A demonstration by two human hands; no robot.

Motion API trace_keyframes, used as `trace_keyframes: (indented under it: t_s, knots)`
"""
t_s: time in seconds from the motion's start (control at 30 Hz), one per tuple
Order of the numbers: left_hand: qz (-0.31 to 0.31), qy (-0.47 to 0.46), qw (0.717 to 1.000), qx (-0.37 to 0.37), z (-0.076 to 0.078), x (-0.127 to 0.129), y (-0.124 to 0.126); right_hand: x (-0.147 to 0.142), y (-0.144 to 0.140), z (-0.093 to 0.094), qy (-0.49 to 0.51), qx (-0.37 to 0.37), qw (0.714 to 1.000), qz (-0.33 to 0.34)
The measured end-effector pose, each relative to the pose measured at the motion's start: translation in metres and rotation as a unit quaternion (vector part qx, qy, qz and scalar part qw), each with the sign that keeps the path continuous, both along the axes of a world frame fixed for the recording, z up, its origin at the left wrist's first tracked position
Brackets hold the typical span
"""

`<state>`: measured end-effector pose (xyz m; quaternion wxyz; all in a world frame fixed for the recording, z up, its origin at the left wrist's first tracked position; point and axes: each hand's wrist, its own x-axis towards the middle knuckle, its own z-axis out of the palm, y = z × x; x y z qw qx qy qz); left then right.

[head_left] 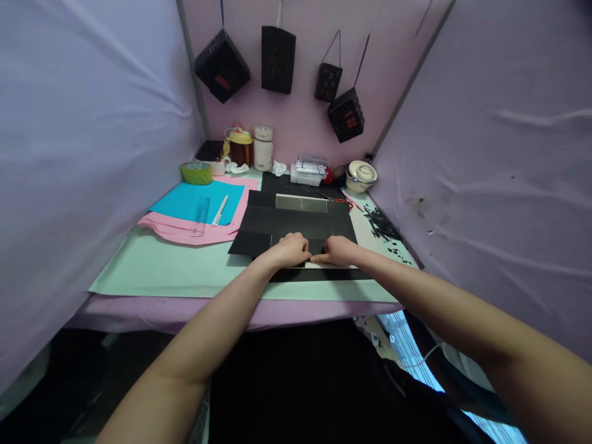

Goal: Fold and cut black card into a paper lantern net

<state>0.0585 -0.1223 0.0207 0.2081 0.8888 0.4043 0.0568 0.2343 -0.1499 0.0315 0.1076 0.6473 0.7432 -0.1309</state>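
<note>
A large sheet of black card (296,221) with fold lines and cut flaps lies on the table, its left side lifted a little. My left hand (294,249) is closed at the card's near edge, fingers curled down on it. Close beside it, my right hand (340,251) is also closed, with its thumb stretched left along the same edge; the two hands almost meet. Both appear to pinch or press this edge; the exact finger contact is partly hidden. Beneath the card, a pale strip and another black sheet (324,275) show.
Pink and blue sheets (194,200) with a clear ruler (201,213) and a white cutter pen (221,209) lie left. Red-handled scissors (348,201) and black scraps (383,225) lie right. Containers, a white bottle (263,148) and a bowl (361,177) stand behind; several black boxes (278,60) hang above.
</note>
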Motion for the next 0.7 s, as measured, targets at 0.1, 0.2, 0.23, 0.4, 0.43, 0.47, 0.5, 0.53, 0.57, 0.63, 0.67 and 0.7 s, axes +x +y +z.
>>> trace_keyframes:
  t_s: [0.1,0.2,0.23,0.4,0.43,0.47,0.5,0.53,0.57,0.63,0.67,0.7]
  knots:
    - [-0.004,-0.005,1.000,0.003,-0.001,-0.001,0.000,0.000,-0.002,0.001,0.003,0.005,1.000,-0.004]
    - [-0.008,-0.015,1.000,0.006,-0.002,-0.002,0.001,0.000,-0.003,0.005,0.016,-0.005,1.000,-0.007]
    - [-0.009,-0.020,1.000,0.007,-0.003,-0.003,0.002,-0.001,-0.003,0.006,0.019,-0.009,1.000,-0.013]
    - [-0.011,-0.046,0.999,0.006,-0.009,-0.004,0.008,-0.002,0.000,0.006,0.001,-0.013,0.999,-0.034]
    - [-0.011,-0.049,0.999,0.004,-0.009,-0.004,0.008,-0.003,0.001,0.005,-0.003,-0.011,0.999,-0.031]
    - [-0.012,-0.051,0.999,0.002,-0.010,-0.005,0.009,-0.003,0.001,0.004,-0.008,-0.010,0.999,-0.029]
    - [-0.012,-0.054,0.998,-0.001,-0.010,-0.005,0.009,-0.003,0.000,0.003,-0.012,-0.008,0.999,-0.028]
    - [-0.013,-0.055,0.998,-0.002,-0.010,-0.005,0.009,-0.004,0.000,0.003,-0.016,-0.006,0.999,-0.029]
    - [-0.013,-0.057,0.998,-0.004,-0.010,-0.005,0.009,-0.005,-0.001,0.003,-0.021,-0.003,0.999,-0.031]
    - [-0.014,-0.059,0.998,-0.004,-0.010,-0.005,0.010,-0.005,-0.002,0.003,-0.027,-0.001,0.999,-0.037]
    - [-0.014,-0.060,0.998,-0.003,-0.010,-0.005,0.010,-0.006,-0.002,0.004,-0.027,-0.001,0.999,-0.041]
    - [-0.014,-0.061,0.998,-0.002,-0.010,-0.005,0.010,-0.006,-0.002,0.005,-0.025,-0.002,0.999,-0.044]
